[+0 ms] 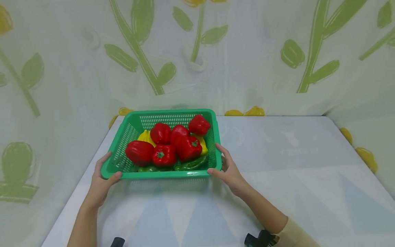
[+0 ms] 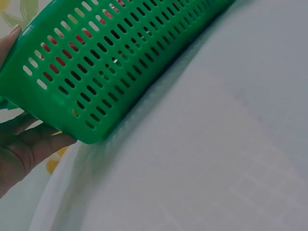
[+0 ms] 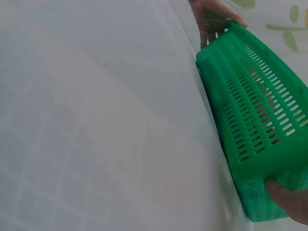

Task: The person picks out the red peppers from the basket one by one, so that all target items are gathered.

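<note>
Counting clock hours from the middle of the green plastic basket [image 1: 163, 175]: nearest, wears black wrist gear [image 1: 260, 239] at half past four, beside a pale beige sleeve [image 1: 294, 231], with another black piece [image 1: 118, 242] at seven. Grips the eight o'clock corner with left hand [image 1: 100, 182], thumb on the near rim, fingers along the outer end wall and, in the left wrist view, under the bottom corner. Grips the four o'clock corner with right hand [image 1: 231, 175], thumb on the near rim, fingers along the end wall. Holds the basket between both, towards the ten o'clock part of a white tabletop [image 1: 277, 147]; cannot tell whether resting on it or just clear of it. Inside, by the near wall, holds two glossy green vegetables [image 1: 191, 164], at half past six and four. Beyond these, heaps six red bell peppers [image 1: 164, 155]: at six, eight, three and twelve, plus two towards two. Half hides yellow produce [image 1: 145, 137] at ten and three. Farthest, backs everything with white cloth [image 1: 234, 85] printed with green leaves [image 1: 215, 35], yellow shapes [image 1: 254, 111] lining the foot at half past ten, half past two and three.
</note>
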`<state>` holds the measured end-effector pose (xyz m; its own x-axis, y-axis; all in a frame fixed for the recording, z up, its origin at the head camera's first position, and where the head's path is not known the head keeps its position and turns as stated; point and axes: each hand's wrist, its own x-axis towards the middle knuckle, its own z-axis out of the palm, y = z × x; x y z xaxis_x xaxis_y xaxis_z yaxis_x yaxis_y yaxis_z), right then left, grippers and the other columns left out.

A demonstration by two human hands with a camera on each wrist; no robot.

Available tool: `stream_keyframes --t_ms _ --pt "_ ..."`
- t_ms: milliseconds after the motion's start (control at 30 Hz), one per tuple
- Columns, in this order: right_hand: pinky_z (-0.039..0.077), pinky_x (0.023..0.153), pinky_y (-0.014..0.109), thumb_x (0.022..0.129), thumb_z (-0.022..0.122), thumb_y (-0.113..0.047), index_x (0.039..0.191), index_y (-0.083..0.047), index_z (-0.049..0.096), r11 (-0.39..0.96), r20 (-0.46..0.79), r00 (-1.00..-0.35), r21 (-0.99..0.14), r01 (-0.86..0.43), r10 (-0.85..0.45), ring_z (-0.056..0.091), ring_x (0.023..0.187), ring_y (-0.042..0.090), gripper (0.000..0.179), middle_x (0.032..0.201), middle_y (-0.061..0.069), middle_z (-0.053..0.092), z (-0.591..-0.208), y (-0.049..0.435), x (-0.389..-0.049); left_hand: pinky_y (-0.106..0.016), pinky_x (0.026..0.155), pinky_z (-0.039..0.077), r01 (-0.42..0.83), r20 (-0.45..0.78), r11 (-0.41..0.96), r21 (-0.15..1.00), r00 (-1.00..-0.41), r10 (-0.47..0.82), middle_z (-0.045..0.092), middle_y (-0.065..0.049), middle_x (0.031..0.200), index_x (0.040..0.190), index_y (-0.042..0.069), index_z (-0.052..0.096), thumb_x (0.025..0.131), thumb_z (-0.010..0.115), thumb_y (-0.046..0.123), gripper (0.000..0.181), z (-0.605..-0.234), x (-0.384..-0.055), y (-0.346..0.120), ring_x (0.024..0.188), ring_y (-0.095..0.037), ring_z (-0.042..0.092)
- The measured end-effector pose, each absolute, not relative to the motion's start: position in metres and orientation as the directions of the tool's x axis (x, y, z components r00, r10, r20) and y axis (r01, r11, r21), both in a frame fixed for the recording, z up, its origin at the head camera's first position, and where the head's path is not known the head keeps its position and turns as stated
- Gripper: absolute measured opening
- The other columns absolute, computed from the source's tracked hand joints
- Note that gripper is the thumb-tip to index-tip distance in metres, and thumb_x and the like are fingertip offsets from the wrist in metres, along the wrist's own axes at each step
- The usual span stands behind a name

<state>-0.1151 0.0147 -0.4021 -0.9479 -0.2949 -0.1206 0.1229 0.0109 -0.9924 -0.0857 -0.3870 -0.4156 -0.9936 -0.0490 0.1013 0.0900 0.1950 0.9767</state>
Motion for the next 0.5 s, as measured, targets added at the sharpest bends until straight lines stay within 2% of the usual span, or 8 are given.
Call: stream_keyframes --t_ms 300,500 --pt "0.043 0.098 0.044 0.087 0.061 -0.006 0.149 -0.032 0.017 -0.007 -0.119 -0.947 -0.992 0.127 -0.300 0.028 0.137 0.036 0.080 0.154 0.014 0.022 -0.4016 0.0141 -0.1160 -0.010 0.077 0.047 0.066 0.081 0.217 0.974 -0.995 -0.058 0.030 0.007 0.132 0.148 0.026 0.018 0.091 0.056 0.004 0.072 -0.4152 -0.0878 -0.3891 0.106 0.001 0.046" --pt "0.042 0.100 0.045 0.088 0.060 -0.006 0.149 -0.029 0.015 0.009 -0.111 -0.943 -0.993 0.114 -0.313 0.027 0.138 0.036 0.080 0.154 0.015 0.021 -0.4035 0.0156 -0.1161 -0.009 0.078 0.046 0.044 0.061 0.249 0.967 -0.996 -0.061 0.028 0.002 0.136 0.148 0.026 0.016 0.091 0.057 0.007 0.073 -0.4142 -0.0874 -0.3884 0.108 0.001 0.044"
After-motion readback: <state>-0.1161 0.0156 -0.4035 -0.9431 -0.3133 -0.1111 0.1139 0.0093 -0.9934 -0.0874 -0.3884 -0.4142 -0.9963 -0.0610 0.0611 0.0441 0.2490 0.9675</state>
